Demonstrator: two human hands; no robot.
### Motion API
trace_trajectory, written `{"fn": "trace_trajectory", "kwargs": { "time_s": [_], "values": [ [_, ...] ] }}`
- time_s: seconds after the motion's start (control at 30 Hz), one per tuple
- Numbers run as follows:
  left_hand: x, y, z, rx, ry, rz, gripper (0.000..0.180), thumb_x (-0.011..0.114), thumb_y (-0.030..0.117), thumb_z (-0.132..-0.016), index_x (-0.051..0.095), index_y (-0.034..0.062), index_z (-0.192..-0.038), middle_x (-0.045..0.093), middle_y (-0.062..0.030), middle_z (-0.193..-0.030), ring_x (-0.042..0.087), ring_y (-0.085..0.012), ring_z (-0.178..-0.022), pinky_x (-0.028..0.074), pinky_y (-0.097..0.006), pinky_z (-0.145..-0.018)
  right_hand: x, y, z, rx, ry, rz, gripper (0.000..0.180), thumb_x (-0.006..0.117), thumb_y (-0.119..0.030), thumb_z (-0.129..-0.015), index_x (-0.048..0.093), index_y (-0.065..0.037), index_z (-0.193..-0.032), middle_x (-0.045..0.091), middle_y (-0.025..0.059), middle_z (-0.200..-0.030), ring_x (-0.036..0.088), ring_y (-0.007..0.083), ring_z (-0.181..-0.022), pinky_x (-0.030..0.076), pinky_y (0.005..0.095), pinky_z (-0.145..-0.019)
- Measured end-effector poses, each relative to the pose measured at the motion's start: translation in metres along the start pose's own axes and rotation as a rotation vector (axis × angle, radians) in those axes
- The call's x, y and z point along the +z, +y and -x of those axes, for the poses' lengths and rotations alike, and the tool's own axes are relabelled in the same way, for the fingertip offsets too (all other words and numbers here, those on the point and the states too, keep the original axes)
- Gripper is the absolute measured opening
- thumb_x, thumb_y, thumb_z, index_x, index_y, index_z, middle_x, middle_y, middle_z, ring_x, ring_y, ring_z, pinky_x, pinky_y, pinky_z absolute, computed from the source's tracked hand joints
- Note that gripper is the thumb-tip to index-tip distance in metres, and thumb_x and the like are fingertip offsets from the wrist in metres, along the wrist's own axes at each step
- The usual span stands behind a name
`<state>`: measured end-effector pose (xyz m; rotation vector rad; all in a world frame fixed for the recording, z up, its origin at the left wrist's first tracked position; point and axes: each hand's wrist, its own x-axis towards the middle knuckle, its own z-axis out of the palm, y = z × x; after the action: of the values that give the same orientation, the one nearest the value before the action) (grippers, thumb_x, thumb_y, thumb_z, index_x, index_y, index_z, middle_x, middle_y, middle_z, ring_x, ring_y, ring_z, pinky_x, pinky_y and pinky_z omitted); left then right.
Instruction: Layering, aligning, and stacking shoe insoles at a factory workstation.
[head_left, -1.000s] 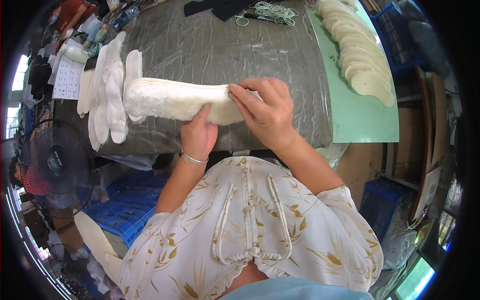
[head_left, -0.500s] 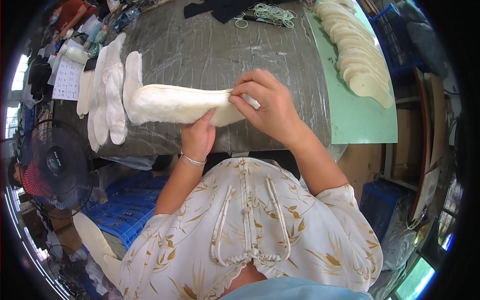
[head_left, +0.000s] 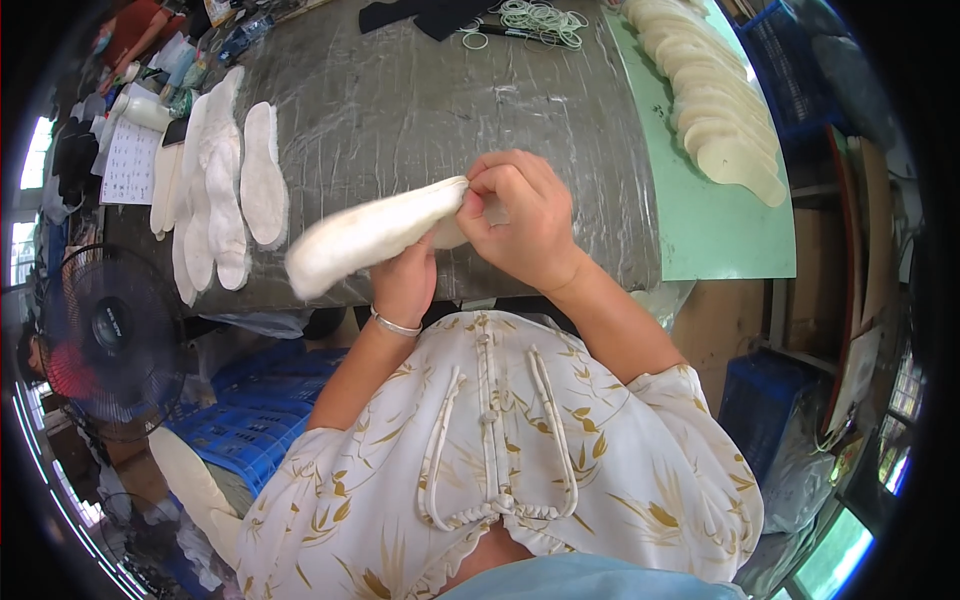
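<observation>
Above the near part of the table I hold a fluffy white insole [head_left: 365,232], tilted with its wide end down to the left. My left hand [head_left: 408,280] supports it from below near the middle, its fingers partly hidden under the insole. At the other end my right hand [head_left: 520,215] pinches the tip between thumb and fingers. Left of it lies another fluffy insole [head_left: 264,175] on the table, beside a group of several more white insoles [head_left: 220,160].
A long row of overlapping cream insoles [head_left: 715,100] lies on a green sheet [head_left: 700,245] at right. Tangled pale cords [head_left: 540,22] and dark cloth [head_left: 410,15] are at the far edge. A fan [head_left: 112,325] and blue crate [head_left: 235,425] stand left.
The wide end of the held insole has swung down toward me and away from the loose insole at left. My right hand still pinches the tip.
</observation>
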<state>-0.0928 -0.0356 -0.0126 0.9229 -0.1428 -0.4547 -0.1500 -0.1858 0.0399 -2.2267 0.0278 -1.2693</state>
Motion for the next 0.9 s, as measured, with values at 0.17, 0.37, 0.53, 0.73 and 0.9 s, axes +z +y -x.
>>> {"fn": "trace_trajectory", "kwargs": {
  "time_s": [0.17, 0.37, 0.53, 0.73, 0.9],
  "values": [
    [-0.011, 0.000, -0.005, 0.015, -0.152, -0.017, 0.033, 0.056, -0.001, -0.092, 0.054, 0.0033, -0.124, 0.059, -0.0088, -0.124, 0.056, -0.0222, -0.116, 0.041, -0.039, -0.103, -0.016, -0.009, -0.009, 0.401, -0.255, -0.293, 0.026, 0.067, 0.000, -0.077, 0.057, -0.002, -0.101, 0.064, 0.0089, -0.085, 0.065, 0.0210, -0.078, 0.052, 0.0327, -0.072],
    [-0.016, 0.001, -0.005, -0.036, -0.139, 0.111, 0.037, 0.057, -0.011, -0.087, 0.056, 0.0041, -0.121, 0.059, -0.0073, -0.121, 0.056, -0.0201, -0.114, 0.042, -0.036, -0.103, -0.028, -0.009, -0.014, 0.272, -0.391, -0.396, 0.023, 0.069, -0.005, -0.083, 0.067, 0.001, -0.105, 0.063, 0.0105, -0.087, 0.063, 0.0196, -0.078, 0.051, 0.0310, -0.069],
    [-0.008, 0.000, -0.003, -0.104, -0.135, 0.143, 0.035, 0.058, -0.010, -0.087, 0.056, 0.0023, -0.120, 0.060, -0.0087, -0.119, 0.057, -0.0203, -0.112, 0.045, -0.034, -0.099, -0.017, -0.006, -0.010, -0.052, -0.255, -0.042, 0.011, 0.071, -0.010, -0.079, 0.069, -0.007, -0.089, 0.062, 0.0035, -0.085, 0.057, 0.0214, -0.072, 0.044, 0.0344, -0.063],
    [-0.009, -0.002, -0.008, -0.141, -0.212, 0.077, 0.041, 0.061, 0.000, -0.090, 0.050, 0.0040, -0.129, 0.057, -0.0076, -0.125, 0.053, -0.0196, -0.118, 0.039, -0.038, -0.105, -0.017, -0.009, -0.010, -0.071, -0.251, 0.004, 0.009, 0.068, -0.008, -0.080, 0.065, -0.007, -0.088, 0.063, 0.0037, -0.089, 0.058, 0.0224, -0.077, 0.044, 0.0343, -0.069],
    [0.005, 0.025, -0.027, 0.028, -0.374, -0.020, 0.086, 0.073, 0.042, -0.081, 0.030, 0.0015, -0.144, 0.045, -0.0125, -0.140, 0.040, -0.0250, -0.133, 0.026, -0.041, -0.114, -0.026, 0.005, -0.015, 0.195, -0.297, -0.144, 0.005, 0.064, -0.003, -0.086, 0.061, -0.004, -0.090, 0.061, 0.0111, -0.082, 0.061, 0.0291, -0.069, 0.049, 0.0348, -0.061]
  ]
}}
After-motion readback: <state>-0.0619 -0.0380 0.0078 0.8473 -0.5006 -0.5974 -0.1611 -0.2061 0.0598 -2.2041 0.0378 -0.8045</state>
